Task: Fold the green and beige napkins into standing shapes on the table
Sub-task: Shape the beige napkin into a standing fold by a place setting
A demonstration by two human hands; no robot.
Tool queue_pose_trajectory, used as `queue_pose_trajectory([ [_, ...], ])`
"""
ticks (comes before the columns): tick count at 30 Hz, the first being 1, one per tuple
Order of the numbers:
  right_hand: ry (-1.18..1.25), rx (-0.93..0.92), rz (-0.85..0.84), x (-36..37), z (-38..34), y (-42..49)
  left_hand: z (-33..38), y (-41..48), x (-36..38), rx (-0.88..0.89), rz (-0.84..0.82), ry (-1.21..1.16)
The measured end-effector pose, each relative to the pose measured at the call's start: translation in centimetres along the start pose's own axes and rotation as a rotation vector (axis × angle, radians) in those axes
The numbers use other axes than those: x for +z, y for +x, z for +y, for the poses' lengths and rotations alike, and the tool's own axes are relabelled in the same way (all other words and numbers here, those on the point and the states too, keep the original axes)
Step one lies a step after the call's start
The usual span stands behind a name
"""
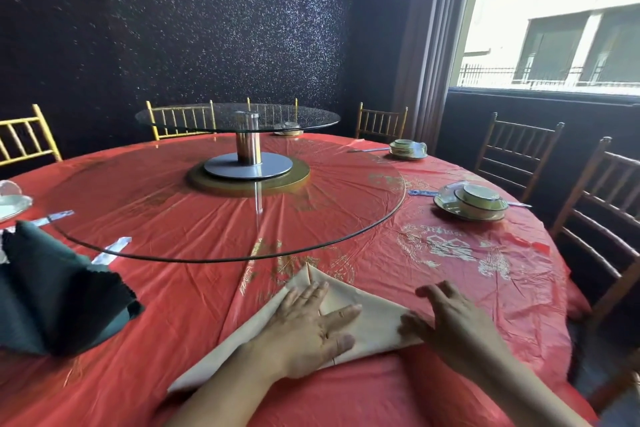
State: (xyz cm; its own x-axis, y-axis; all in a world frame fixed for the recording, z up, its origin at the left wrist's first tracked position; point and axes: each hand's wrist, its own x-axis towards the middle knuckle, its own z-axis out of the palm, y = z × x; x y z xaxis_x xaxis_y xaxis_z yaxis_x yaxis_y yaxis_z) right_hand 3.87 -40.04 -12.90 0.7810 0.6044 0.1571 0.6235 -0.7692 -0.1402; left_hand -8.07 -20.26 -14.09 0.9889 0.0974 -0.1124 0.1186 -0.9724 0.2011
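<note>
A beige napkin (372,319) lies flat as a triangle on the red tablecloth (381,253) at the near edge, its peak pointing away from me. My left hand (308,326) presses flat on its middle with fingers spread. My right hand (453,319) rests on the napkin's right corner, its fingers bent at the cloth edge; whether it pinches the cloth is unclear. A dark green napkin (52,302) stands folded in a fan shape at the far left.
A glass lazy Susan (363,229) on a metal post (247,146) fills the table's middle. Bowl-and-plate settings (472,204) sit at the right, another (408,149) further back. Wooden chairs (588,201) ring the table; a window is at the right.
</note>
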Motion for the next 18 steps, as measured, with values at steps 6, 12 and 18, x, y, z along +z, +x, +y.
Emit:
queue_pose_trajectory([
  [6,0.03,0.082,-0.224,-1.6,-0.4,1.4,0.2,0.1,-0.4,-0.013,-0.039,0.07],
  [12,0.483,0.036,-0.289,-3.0,0.7,1.8,0.4,0.1,-1.0,-0.031,-0.077,0.046],
  [18,1.498,0.13,-0.258,-1.6,-0.9,-1.2,0.3,2.0,-1.9,-0.042,0.053,0.054],
])
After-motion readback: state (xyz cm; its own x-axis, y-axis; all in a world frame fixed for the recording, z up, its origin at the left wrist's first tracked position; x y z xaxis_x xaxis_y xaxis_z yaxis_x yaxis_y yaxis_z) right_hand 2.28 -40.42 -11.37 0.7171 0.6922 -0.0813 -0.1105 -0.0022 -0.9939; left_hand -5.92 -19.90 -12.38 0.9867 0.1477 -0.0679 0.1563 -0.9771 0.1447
